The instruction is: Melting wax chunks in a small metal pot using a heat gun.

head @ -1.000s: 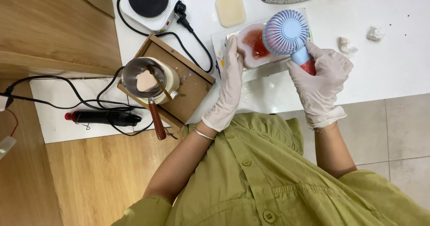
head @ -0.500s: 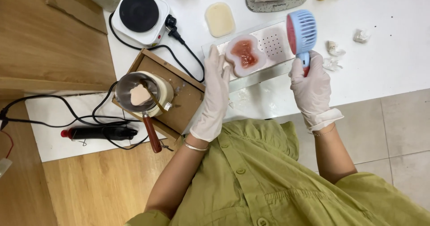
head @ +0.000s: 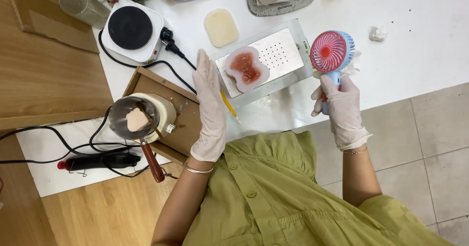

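Observation:
My right hand [head: 342,107], in a white glove, grips the blue handle of a small hand-held fan [head: 332,51] whose pink face points up at me. A translucent lobed mould [head: 245,69] with red liquid inside lies on a perforated metal plate [head: 281,51]. My left hand [head: 210,104], also gloved, is flat with fingers together, just left of the plate's edge and the mould, holding nothing. A yellow pencil [head: 228,106] lies by that hand.
A small metal pot [head: 133,120] with a brown handle sits on a cup in a wooden tray [head: 188,124]. An electric hotplate [head: 130,29], a cream soap bar [head: 221,27], a glass [head: 83,6], flowers, black cables and a black tool [head: 97,162] are around.
My right hand pulled the fan off the mould, moved it to the right and turned its pink face upward. My left hand slid back from the mould's edge.

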